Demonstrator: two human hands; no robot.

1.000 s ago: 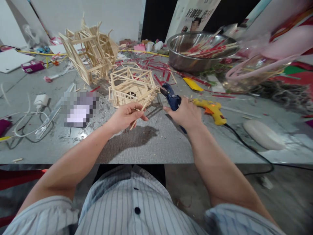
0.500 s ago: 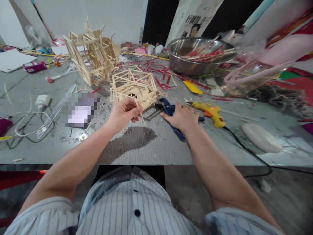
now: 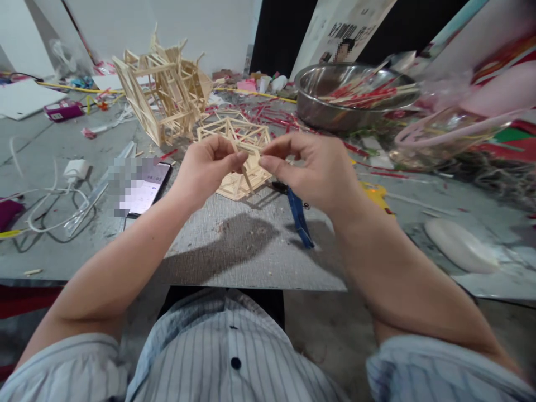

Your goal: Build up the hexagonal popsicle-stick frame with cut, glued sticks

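My left hand [image 3: 211, 170] pinches a thin wooden stick [image 3: 248, 180], which points down and slightly right from the fingertips. Close to it on the right is my right hand [image 3: 316, 167], raised, thumb and forefinger curled toward each other in a pinch. Anything between those fingertips is too small to make out. Just behind both hands sits a low lattice frame of wooden sticks [image 3: 228, 131], partly covered by them. Below my right hand, blue-handled pliers [image 3: 300, 220] lie on the table, their far part hidden.
A taller stick structure [image 3: 161, 92] stands back left. A phone [image 3: 144, 192] and a white charger [image 3: 76, 170] lie left. Partly behind my right forearm is a yellow glue gun [image 3: 374, 195]. A steel basin [image 3: 318, 114] holds red-and-white sticks; a white mouse-shaped object [image 3: 460, 243] lies right.
My right hand has lifted off the blue-handled pliers and moved up beside my left hand. The left hand keeps the stick and is slightly higher. The view has shifted a little.
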